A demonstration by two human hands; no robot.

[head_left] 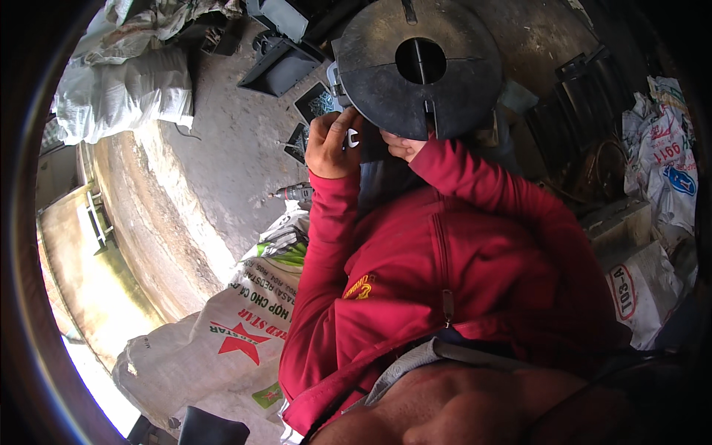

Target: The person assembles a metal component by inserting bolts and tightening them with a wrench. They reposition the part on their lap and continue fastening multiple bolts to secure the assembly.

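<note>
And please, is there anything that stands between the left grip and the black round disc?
Nothing visible does: the left grip, holding a wrench, is right by the lower-left edge of the black round disc; whether they touch, I cannot tell. The right grip is partly hidden by the disc.

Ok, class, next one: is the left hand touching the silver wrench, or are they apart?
Touching: the head view shows the silver wrench gripped in the left hand, its open end poking out.

Disc (415, 100): matt, smooth, plastic-looking, lightly scuffed. Wrench (351, 138): glossy metal. Jacket (393, 256): matt cloth; zip pull (447, 302), shiny metal. Sack (189, 356): wrinkled, woven-looking plastic. Floor (222, 126): matt, concrete-like.
</note>
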